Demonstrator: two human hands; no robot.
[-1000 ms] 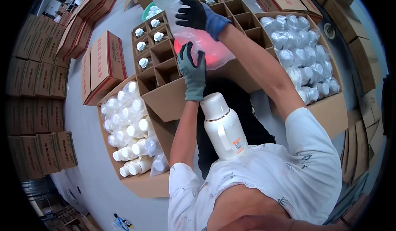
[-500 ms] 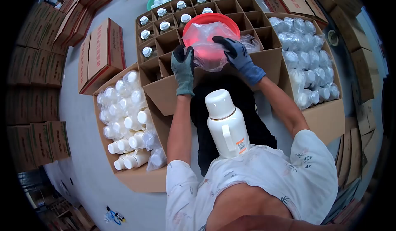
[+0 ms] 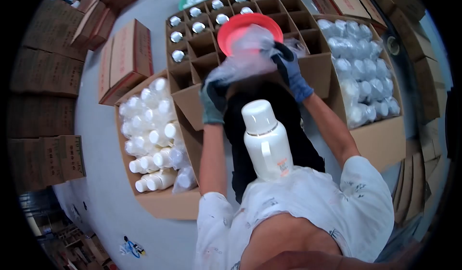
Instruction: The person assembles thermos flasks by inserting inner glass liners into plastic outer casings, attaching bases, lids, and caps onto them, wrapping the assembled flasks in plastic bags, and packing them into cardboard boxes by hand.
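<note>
A clear plastic bag (image 3: pixel 243 58), blurred by motion, stretches between my gloved hands, partly over a red basin (image 3: pixel 226 33). My left hand (image 3: pixel 213 99), in a grey-green and black glove, is closed on the bag's lower left end. My right hand (image 3: pixel 290 72), in a blue and black glove, has its fingers closed at the bag's right side. Beneath the basin is a divided carton (image 3: pixel 308 72) with white-capped bottles (image 3: pixel 198 27) in some compartments. A white flask (image 3: pixel 269 147) with a handle stands upright against my shirt, between my legs.
An open carton (image 3: pixel 168 205) of white bottles, some bagged, lies at the left. Another carton (image 3: pixel 380 142) at the right holds bagged bottles. A green basin (image 3: pixel 185 0) of white caps sits behind the divided carton. Closed boxes (image 3: pixel 126 58) and stacked cartons (image 3: pixel 43 77) stand farther left.
The bag came down onto the red basin, and has since been drawn toward my body and to the left. My left hand has moved lower with the bag's end. The flask remains against my shirt.
</note>
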